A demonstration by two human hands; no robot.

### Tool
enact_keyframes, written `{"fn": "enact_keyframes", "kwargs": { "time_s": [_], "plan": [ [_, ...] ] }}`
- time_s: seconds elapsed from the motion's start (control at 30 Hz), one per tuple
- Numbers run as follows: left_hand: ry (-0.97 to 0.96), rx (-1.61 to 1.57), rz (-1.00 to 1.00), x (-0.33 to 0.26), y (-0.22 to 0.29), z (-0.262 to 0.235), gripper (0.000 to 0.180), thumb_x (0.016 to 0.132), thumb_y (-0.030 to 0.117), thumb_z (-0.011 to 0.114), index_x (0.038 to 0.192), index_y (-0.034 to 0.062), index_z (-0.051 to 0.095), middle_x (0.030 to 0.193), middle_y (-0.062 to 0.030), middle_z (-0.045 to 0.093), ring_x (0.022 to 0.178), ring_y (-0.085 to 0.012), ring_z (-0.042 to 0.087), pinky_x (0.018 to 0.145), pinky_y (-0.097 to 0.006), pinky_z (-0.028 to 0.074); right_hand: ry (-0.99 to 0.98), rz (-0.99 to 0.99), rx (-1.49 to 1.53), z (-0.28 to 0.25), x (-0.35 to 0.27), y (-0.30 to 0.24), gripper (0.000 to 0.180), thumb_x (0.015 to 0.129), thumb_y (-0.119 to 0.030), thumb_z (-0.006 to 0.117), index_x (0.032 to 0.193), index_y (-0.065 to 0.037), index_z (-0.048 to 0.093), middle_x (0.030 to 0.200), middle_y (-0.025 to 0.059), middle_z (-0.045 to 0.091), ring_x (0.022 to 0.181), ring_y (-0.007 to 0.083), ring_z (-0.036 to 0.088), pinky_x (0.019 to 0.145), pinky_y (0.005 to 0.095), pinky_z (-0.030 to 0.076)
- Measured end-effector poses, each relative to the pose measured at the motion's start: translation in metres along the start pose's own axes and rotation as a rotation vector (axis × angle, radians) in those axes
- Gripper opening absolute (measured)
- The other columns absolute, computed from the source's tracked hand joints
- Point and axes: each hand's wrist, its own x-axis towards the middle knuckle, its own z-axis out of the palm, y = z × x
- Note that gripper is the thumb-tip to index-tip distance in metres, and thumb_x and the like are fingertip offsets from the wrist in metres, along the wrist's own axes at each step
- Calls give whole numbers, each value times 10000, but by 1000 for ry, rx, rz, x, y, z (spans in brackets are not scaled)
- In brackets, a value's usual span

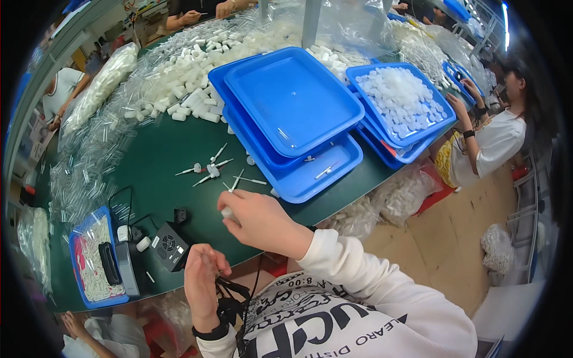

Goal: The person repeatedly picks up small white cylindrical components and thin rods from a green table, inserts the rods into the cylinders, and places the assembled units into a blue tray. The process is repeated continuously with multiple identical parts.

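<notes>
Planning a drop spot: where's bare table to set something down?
Free: green table between the loose white sticks, the black box and the stacked blue trays. Crowded: far-left piles of white caps, clear tubes along the left.

Stacked empty blue trays (292, 101) on green counter (161, 161); another blue tray of white caps (401, 98) to the right; loose white cylinders heap (185, 71) behind; small black box device (169, 244) near counter edge.

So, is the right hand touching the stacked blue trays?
Apart. The head view shows bare green table between the right hand and the blue trays.
</notes>
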Motion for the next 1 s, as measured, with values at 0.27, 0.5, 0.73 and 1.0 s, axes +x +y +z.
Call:
{"fn": "enact_keyframes", "kwargs": {
  "time_s": [0.27,0.5,0.73,1.0],
  "plan": [
    [-7,32,4,0,-8,6,295,939,318,349,923,44,458,683,-66,468,635,-163,472,609,-276,392,115,51,-80,22,-16,25,235,734,28,525,963,16,471,856,171,514,726,346,580,607,404,481],
    [95,13,-8,6,-11,6,274,911,283,372,1006,38,451,782,-106,571,725,-174,529,680,-297,405,170,-58,11,43,23,10,166,745,-7,536,888,-5,452,794,141,532,646,341,567,552,409,467],
    [90,-125,12,10,-15,-3,296,886,321,347,968,55,449,800,-122,577,740,-197,528,705,-309,402,42,-62,-357,68,51,20,288,685,-74,632,948,-52,517,845,99,580,811,285,590,611,385,489],
    [59,-181,41,4,-18,-15,300,891,331,336,932,59,456,694,-69,485,656,-194,478,642,-304,384,157,-47,-350,48,88,47,141,711,-45,600,842,-86,630,858,117,556,857,288,559,731,384,475]
  ]
}}
